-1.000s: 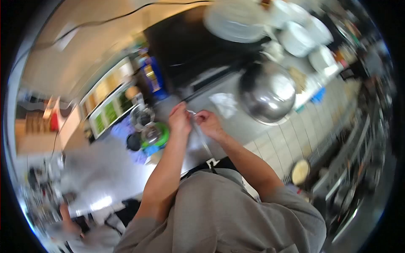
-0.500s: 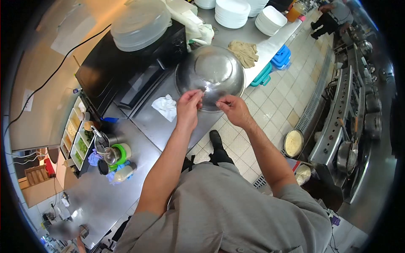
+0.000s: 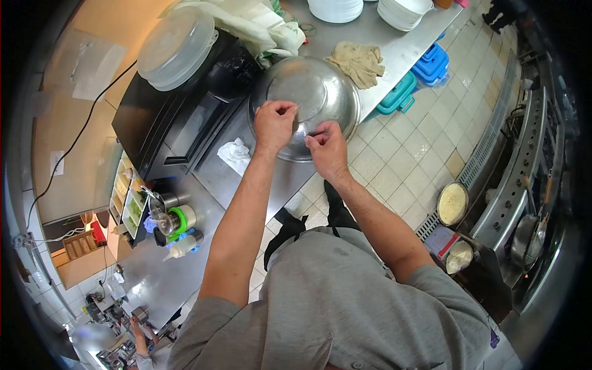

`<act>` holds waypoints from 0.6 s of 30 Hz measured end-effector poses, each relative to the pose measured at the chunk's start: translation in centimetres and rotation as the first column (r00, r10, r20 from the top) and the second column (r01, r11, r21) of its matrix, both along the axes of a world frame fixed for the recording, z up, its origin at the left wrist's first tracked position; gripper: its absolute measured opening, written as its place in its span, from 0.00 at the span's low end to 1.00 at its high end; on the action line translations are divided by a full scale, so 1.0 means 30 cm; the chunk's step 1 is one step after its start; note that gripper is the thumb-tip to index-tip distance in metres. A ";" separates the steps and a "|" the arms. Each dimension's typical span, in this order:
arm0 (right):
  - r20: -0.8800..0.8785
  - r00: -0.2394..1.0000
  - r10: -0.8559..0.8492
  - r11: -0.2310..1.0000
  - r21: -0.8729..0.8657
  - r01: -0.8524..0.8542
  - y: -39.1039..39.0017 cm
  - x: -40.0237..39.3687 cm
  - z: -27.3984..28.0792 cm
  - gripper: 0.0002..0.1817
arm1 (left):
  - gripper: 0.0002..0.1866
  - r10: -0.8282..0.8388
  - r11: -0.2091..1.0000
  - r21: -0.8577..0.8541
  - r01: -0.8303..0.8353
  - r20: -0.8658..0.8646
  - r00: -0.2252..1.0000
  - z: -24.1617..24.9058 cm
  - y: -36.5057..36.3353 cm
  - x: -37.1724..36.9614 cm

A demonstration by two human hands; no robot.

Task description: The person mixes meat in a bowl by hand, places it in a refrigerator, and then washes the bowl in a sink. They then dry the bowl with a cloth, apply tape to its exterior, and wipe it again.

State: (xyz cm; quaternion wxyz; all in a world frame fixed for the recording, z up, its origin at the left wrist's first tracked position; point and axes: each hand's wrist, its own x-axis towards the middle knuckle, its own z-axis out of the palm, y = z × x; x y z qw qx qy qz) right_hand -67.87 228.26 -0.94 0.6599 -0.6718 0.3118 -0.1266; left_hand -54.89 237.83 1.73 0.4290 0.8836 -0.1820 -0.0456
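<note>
A large metal bowl [image 3: 333,83] lies upside down on the steel counter. Over its near side, my left hand [image 3: 274,126] is closed, thumb and fingertips pinched together. My right hand [image 3: 328,151] makes a similar pinch a little lower and to the right, close to the bowl's rim. Whatever sits between the fingertips, if anything, is too small to make out. A crumpled white cloth [image 3: 235,155] lies left of the bowl, and a beige cloth [image 3: 356,63] lies against its far right side.
A black appliance [image 3: 139,132] with clear plastic lids [image 3: 179,49] on top stands left. Stacked white bowls [image 3: 404,12] are at the back. Lidded blue [image 3: 430,63] and teal tubs [image 3: 398,95] stand on the floor beside the counter. A stove [image 3: 509,179] runs along the right.
My left hand has moved up over the bowl, and my right hand has turned with its fingers curled in. The camera view has shifted, and both feet have changed position.
</note>
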 end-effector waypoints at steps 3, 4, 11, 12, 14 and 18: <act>0.029 1.000 0.007 0.999 -0.047 -0.005 0.002 -0.002 -0.018 0.13 | 0.10 -0.020 0.998 0.052 0.018 0.035 0.999 0.014 -0.010 0.002; 0.040 0.999 0.011 0.998 -0.069 -0.008 0.001 -0.002 -0.017 0.12 | 0.10 -0.016 0.998 0.059 0.013 0.035 0.999 0.016 -0.014 0.003; -0.011 1.000 0.013 0.992 -0.123 -0.014 -0.011 -0.006 0.003 0.12 | 0.10 -0.017 0.996 0.092 0.014 0.024 1.000 0.023 -0.032 0.009; -0.016 1.000 0.015 0.993 -0.116 -0.017 -0.013 -0.005 0.003 0.12 | 0.10 -0.013 0.995 0.095 0.011 0.021 1.000 0.023 -0.033 0.009; -0.022 1.000 0.016 0.994 -0.107 -0.019 -0.016 -0.006 0.001 0.12 | 0.10 -0.010 0.995 0.101 0.008 0.015 1.000 0.024 -0.036 0.007; -0.032 0.999 0.020 0.996 -0.090 -0.023 -0.020 -0.005 -0.002 0.12 | 0.10 -0.018 0.994 0.108 0.015 0.024 1.000 0.021 -0.037 0.010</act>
